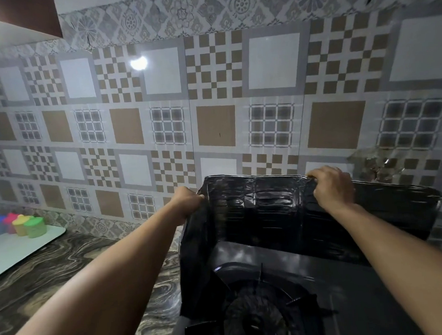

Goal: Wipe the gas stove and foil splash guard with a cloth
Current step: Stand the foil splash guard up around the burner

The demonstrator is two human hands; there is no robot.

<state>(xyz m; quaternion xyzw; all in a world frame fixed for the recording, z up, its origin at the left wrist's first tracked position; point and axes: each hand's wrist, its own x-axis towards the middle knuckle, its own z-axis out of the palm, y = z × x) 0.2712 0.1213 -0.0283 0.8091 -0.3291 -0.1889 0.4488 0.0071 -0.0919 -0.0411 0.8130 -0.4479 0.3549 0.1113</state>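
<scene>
A dark, crinkled foil splash guard [265, 211] stands folded around the back and left side of the black gas stove [355, 302]. My left hand [188, 199] grips the guard's top edge at its left corner. Further right along that same top edge, my right hand [331, 185] has its fingers curled over the rim. A burner with its pan support [254, 319] lies below, between my forearms. No cloth is visible in either hand.
A patterned tile wall [210, 102] rises right behind the guard. The marbled countertop [52, 278] stretches left, with a white tray [16, 249] and several coloured containers [27, 225] at the far left. A cabinet corner [16, 22] hangs at the top left.
</scene>
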